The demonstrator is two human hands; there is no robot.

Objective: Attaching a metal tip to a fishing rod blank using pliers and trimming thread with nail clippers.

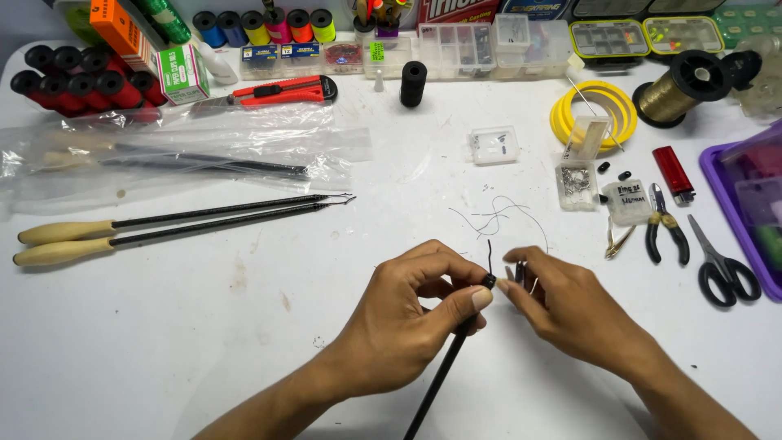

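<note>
My left hand (411, 314) grips the top end of a thin black rod (436, 383) that runs down toward the frame's bottom edge. A small black ring (489, 281) sits at the rod's tip, with a short black wire (489, 253) sticking up from it. My right hand (562, 305) pinches at that tip with thumb and forefinger and holds a small dark piece near the fingers. Loose thin wire offcuts (497, 213) lie on the white table (244, 326) just beyond both hands.
Two wooden-handled rods (163, 224) lie at the left, more in a plastic bag (163, 159). Pliers (666, 224), scissors (725, 265), a red lighter (674, 173), small clear boxes (494, 145), a yellow coil (595, 114), a gold wire spool (680, 85) and thread spools (81, 81) surround the work area.
</note>
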